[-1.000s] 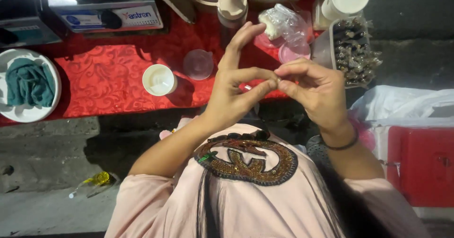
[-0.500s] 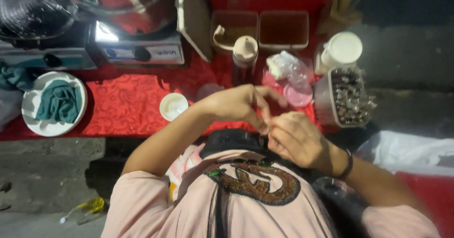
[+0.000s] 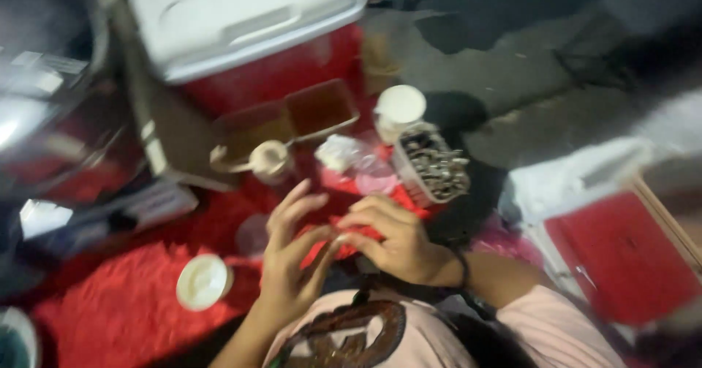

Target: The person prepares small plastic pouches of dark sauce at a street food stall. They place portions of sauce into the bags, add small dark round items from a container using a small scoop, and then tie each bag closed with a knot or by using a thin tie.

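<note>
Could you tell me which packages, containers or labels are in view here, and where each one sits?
Cooler box: top left, red body, white lid.
Clear tub: centre right, full of small dark wrapped pieces.
Crumpled clear bag: left of the tub.
Appliance label: left, pale strip, blurred.

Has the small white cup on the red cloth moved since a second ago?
Cannot tell. The head camera swung and the view is blurred; the white cup sits on the red cloth, left of the left hand as before.
</note>
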